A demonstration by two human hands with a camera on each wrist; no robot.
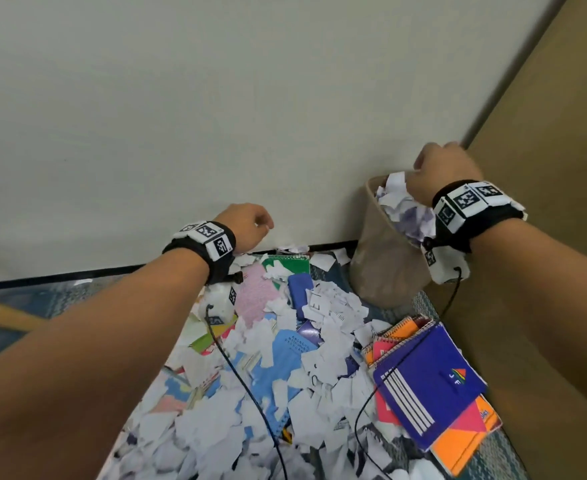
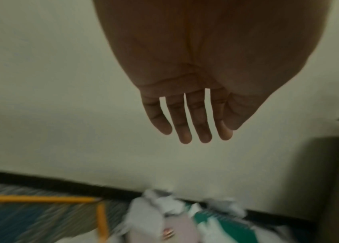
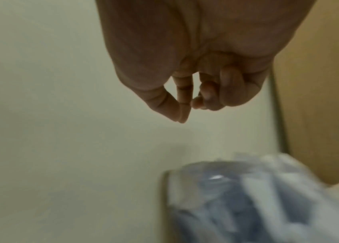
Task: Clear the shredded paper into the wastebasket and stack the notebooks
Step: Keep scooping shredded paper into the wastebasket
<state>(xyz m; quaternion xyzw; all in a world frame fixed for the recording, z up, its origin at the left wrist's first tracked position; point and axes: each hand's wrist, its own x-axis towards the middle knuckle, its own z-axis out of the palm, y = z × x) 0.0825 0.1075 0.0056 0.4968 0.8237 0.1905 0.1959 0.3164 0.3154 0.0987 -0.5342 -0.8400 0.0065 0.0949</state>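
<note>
Shredded white paper (image 1: 323, 362) covers the carpet below my arms, half burying a green notebook (image 1: 287, 263), a pink one (image 1: 254, 296) and a light blue one (image 1: 290, 355). At the right lies a stack of spiral notebooks with a dark blue one (image 1: 430, 379) on top. The tan wastebasket (image 1: 382, 271) stands in the corner, heaped with paper scraps (image 1: 403, 209). My right hand (image 1: 441, 166) hovers over its rim with fingers curled and thumb meeting the index (image 3: 187, 110), nothing in it. My left hand (image 1: 254, 225) hangs above the pile, fingers straight and empty (image 2: 193, 134).
A white wall (image 1: 216, 116) with a black baseboard (image 1: 77, 275) closes the far side. A brown panel (image 1: 555, 220) stands to the right of the wastebasket. Yellow stripes (image 2: 39, 199) mark the blue carpet at the left. Black cables (image 1: 236, 372) trail from both wristbands.
</note>
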